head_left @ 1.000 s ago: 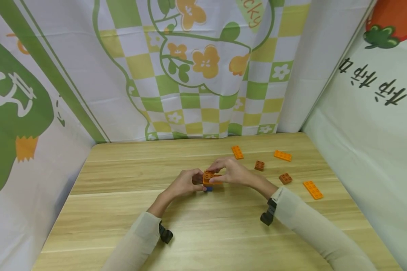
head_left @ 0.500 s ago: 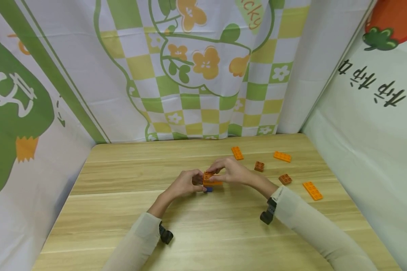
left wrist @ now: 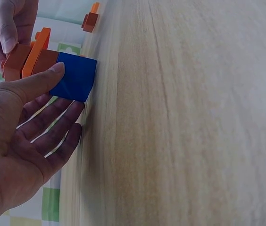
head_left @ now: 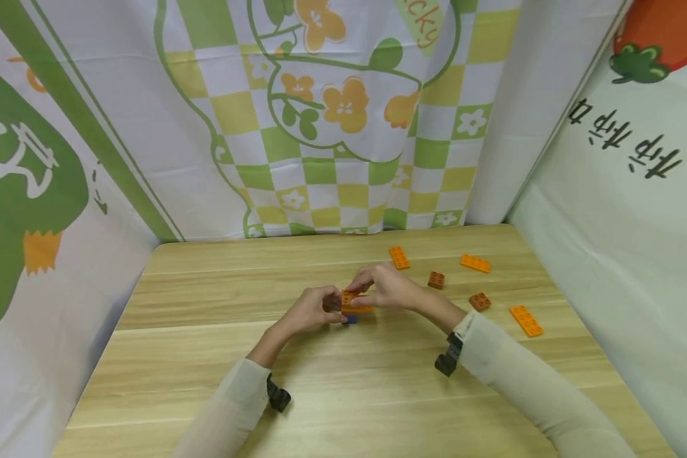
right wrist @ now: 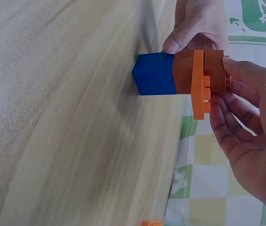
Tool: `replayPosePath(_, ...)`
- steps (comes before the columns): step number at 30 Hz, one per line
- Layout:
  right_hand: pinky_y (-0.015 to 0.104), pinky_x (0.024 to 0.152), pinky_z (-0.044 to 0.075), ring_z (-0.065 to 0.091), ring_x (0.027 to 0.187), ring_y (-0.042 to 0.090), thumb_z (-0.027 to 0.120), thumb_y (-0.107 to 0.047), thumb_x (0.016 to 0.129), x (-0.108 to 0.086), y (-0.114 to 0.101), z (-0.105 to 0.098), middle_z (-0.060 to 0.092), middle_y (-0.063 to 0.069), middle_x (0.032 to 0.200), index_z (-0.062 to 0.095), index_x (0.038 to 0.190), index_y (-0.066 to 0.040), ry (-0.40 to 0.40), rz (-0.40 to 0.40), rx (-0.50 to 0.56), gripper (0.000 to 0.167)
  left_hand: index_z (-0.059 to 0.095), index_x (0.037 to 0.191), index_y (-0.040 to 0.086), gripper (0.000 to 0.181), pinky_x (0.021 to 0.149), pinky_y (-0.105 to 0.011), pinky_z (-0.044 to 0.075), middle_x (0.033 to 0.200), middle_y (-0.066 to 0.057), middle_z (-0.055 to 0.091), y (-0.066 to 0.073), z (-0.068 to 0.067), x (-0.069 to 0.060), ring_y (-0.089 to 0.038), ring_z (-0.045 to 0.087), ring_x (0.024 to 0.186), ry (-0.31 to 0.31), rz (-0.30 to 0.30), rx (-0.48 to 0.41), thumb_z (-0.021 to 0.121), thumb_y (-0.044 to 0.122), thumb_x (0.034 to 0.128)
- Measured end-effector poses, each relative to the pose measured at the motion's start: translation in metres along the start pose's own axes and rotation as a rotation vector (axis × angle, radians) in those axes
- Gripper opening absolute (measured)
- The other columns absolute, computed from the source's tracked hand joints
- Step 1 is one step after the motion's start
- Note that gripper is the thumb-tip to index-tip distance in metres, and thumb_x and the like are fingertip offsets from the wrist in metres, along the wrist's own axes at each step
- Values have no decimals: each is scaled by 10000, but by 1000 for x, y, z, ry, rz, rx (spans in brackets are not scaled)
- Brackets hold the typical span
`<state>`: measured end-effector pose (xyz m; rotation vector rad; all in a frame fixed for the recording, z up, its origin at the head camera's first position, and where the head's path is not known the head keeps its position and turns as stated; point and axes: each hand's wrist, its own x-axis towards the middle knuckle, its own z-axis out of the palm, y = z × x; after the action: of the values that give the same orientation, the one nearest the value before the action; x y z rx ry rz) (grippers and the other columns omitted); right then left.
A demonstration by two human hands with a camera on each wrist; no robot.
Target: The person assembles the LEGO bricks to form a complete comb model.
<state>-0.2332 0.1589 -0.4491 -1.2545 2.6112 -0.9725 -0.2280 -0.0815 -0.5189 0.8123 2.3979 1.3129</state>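
Observation:
A small stack stands on the table between the hands: a blue block (left wrist: 76, 77) at the bottom, a brown brick (right wrist: 183, 71) on it, then a flat orange plate (right wrist: 198, 84) jutting to one side, and another brown brick (right wrist: 214, 71) on top. The left hand (head_left: 312, 310) grips the stack low, its thumb across the joint of blue block and brown brick in the left wrist view. With thumb and fingers the right hand (head_left: 390, 289) pinches the top brown brick. In the head view the fingers hide part of the stack.
On the table (head_left: 206, 381), right of the stack, lie three orange plates (head_left: 399, 257) (head_left: 475, 263) (head_left: 526, 320) and two brown bricks (head_left: 436, 280) (head_left: 479, 301). A checked curtain (head_left: 320, 172) hangs along the back edge.
Both hands keep their hold on the stack and have hardly moved. The head view has shifted very slightly.

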Motion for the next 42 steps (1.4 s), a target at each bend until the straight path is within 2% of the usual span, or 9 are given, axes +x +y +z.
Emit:
replayPosePath(9,393,826,641,759,918,199,851,-113,915,3,-7,-3,774,61,1015,815,1136,-21,-28,23,9,242,704,1169,67,298,881,-294,608,1126,-71,781,-1,-1,-1,-182,750,1026,-2,14,14,852,117,916)
replayPosePath(21,420,837,638,752,928,181,847,-132,924,2,-3,0,775,39,1020,818,1136,-46,-5,16,21,231,709,1183,73,302,877,-294,609,1131,-60,780,-3,-3,-1,-174,749,1026,-11,29,17,848,148,926)
replayPosePath(28,306,827,626,746,923,151,850,-150,925,1,-1,1,776,24,1024,819,1133,-58,7,-1,-10,230,714,1184,82,302,902,-300,606,1135,-40,784,-4,-2,0,-163,751,1038,-10,35,-29,849,167,928)
replayPosePath(32,363,824,633,745,931,165,847,-152,926,-2,-2,2,777,41,1051,815,1144,-62,19,17,-5,237,711,1192,79,315,923,-320,605,1148,-49,785,-3,-1,0,-182,753,1058,-5,35,-39,851,166,924)
replayPosePath(38,494,855,626,744,990,219,822,-209,955,-8,0,6,780,70,1114,806,1173,-72,41,73,72,258,718,1167,86,295,908,-327,608,1123,-44,790,-2,-1,0,-179,755,1032,5,22,-32,856,163,918)
replayPosePath(42,493,908,614,734,1057,273,823,-238,954,-12,4,7,770,72,1157,797,1189,-64,69,110,112,293,719,1159,86,290,892,-317,609,1113,-45,792,-2,1,0,-172,755,1015,5,23,-33,859,159,915)
